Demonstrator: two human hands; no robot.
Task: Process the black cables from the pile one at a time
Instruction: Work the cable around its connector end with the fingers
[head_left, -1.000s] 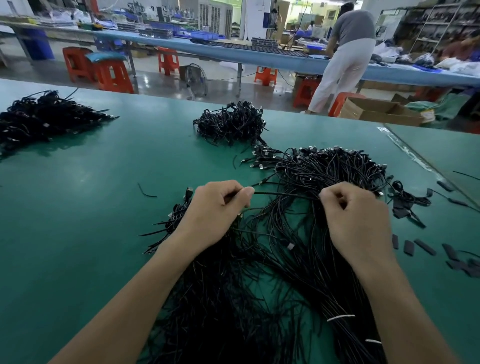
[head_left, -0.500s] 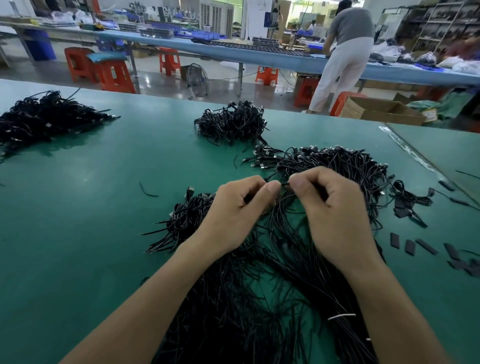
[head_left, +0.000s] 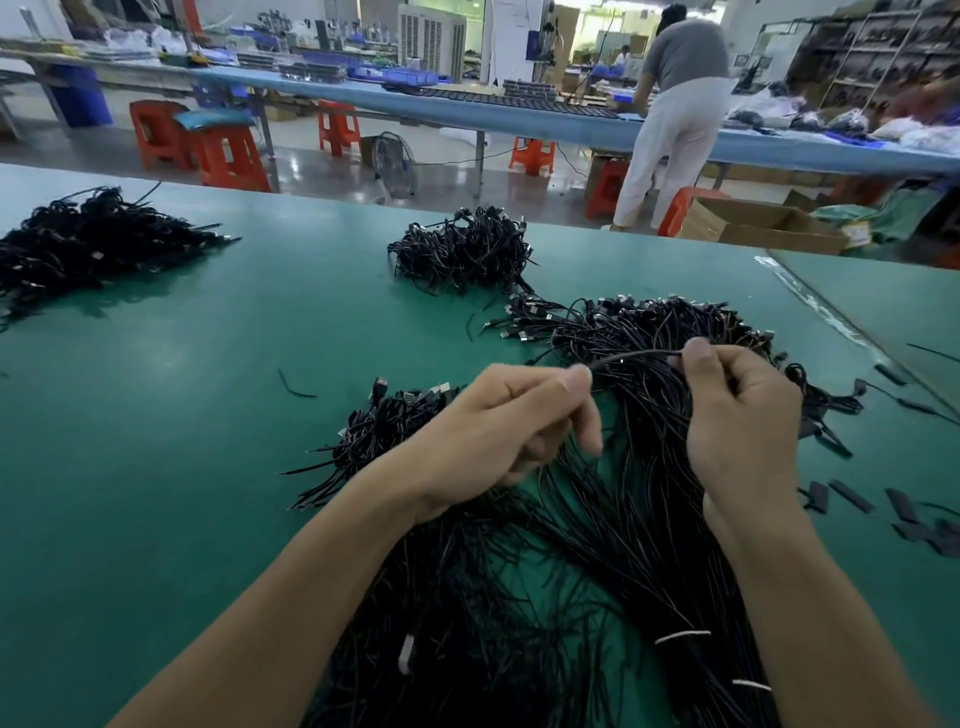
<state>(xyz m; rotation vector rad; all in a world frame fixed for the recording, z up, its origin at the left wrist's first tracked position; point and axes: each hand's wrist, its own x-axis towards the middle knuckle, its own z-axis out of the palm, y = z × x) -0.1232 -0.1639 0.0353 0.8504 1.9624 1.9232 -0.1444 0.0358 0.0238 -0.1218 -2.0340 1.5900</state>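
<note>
One thin black cable (head_left: 634, 355) stretches nearly level between my hands, its long axis running left to right, the right end a little higher. I see it glossy and slightly bowed. My left hand (head_left: 509, 431) pinches its left end between thumb and forefinger; my right hand (head_left: 743, 415), fingers curled, pinches the other. It hangs just above the pile (head_left: 644, 457) on the green surface (head_left: 182, 415).

Slick black cables (head_left: 649, 415) on a smooth green table (head_left: 182, 415)
Sheaths look plastic, plug tips (head_left: 530, 314) metal; the table has a soft sheen; stools (head_left: 231, 158) are orange plastic, the box (head_left: 753, 223) matt cardboard.
</note>
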